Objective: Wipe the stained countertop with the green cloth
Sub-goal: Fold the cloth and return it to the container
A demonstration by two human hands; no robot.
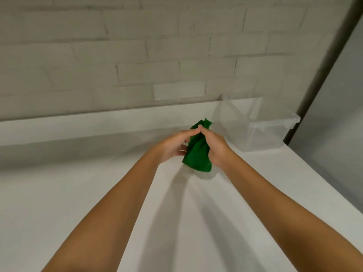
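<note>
The green cloth (pixel 198 152) hangs bunched between both hands, lifted a little above the white countertop (pixel 98 193). My left hand (pixel 172 144) pinches its upper left side, fingertips meeting the right hand near the cloth's top. My right hand (pixel 214 145) grips the cloth's right side. The cloth's lower end dangles free and casts a shadow on the counter. I cannot make out any stain on the visible surface.
A clear plastic container (pixel 255 124) stands at the back right of the counter. A pale brick wall (pixel 137 55) rises behind the counter. A dark vertical edge and grey panel (pixel 334 95) bound the right side.
</note>
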